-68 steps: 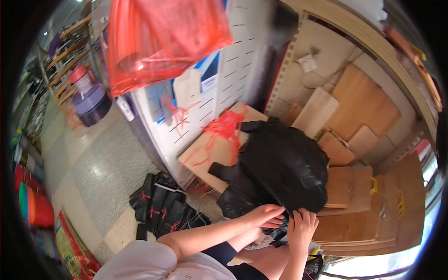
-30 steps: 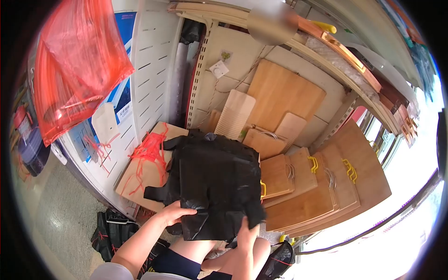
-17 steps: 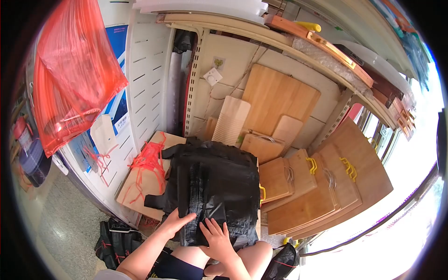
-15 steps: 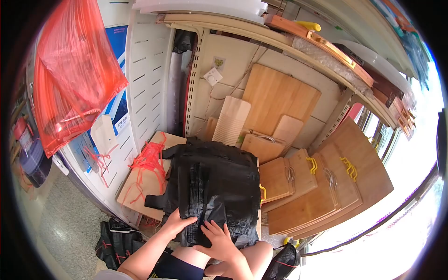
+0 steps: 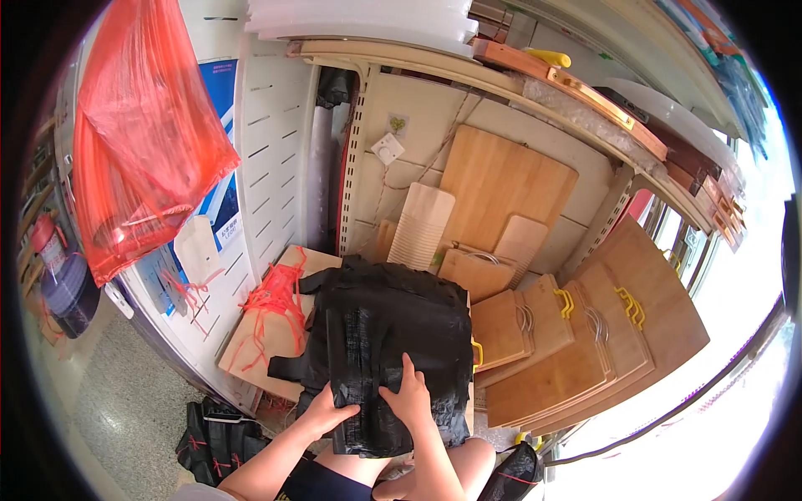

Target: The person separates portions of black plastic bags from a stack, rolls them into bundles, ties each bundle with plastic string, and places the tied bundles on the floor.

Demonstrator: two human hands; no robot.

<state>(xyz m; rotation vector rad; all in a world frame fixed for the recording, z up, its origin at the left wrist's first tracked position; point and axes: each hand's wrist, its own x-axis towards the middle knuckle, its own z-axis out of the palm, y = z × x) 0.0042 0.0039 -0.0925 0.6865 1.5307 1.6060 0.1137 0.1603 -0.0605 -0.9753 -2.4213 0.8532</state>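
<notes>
A thick pile of black plastic bags [image 5: 418, 313] lies across a light wooden board just above my lap. At the pile's near left edge, my left hand [image 5: 326, 415] grips a folded black strip, thumb on top and the other fingers partly hidden. My right hand [image 5: 409, 399] rests on the bags to the right of that strip, its fingers spread and holding nothing. Beside the pile, a bunch of red plastic ties [image 5: 276, 305] sits on the wooden board [image 5: 242, 357].
Wooden cutting boards [image 5: 543, 380] with yellow and wire handles lean at the right. A ridged washboard [image 5: 422, 225] stands at the back. A red plastic bag [image 5: 150, 159] hangs at upper left. Black bundles [image 5: 221, 438] tied in red lie on the floor by my legs.
My right hand has moved up and slightly right over the bags, its fingers now pointing away from me. My left hand stays at the pile's left edge. The view has shifted slightly.
</notes>
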